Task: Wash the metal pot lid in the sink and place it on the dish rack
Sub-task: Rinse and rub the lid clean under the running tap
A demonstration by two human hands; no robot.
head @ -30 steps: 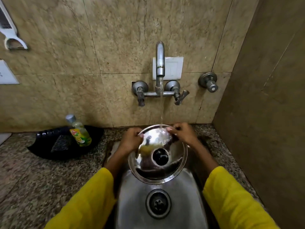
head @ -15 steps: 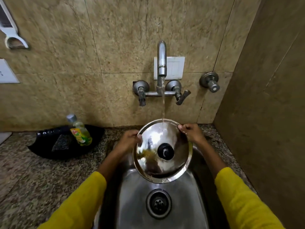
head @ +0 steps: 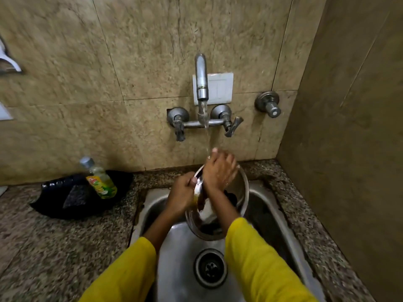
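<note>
The round metal pot lid (head: 241, 192) stands tilted over the steel sink (head: 178, 247), its black knob partly hidden behind my right wrist. My left hand (head: 182, 198) grips the lid's left rim. My right hand (head: 220, 170) lies flat across the lid's upper face, fingers spread, directly under the running water. The water falls from the wall tap (head: 201, 83) onto my right hand and the lid. No dish rack is in view.
A dish soap bottle (head: 99, 179) leans on a black tray (head: 80, 196) on the granite counter at the left. The sink drain (head: 210, 268) lies below the lid. A brown wall (head: 349, 149) closes the right side. A separate valve (head: 268, 104) sticks out of the tiles.
My right hand left the lid's right rim and now lies across its upper face under the water. The lid has turned more edge-on, with my left hand still on its rim.
</note>
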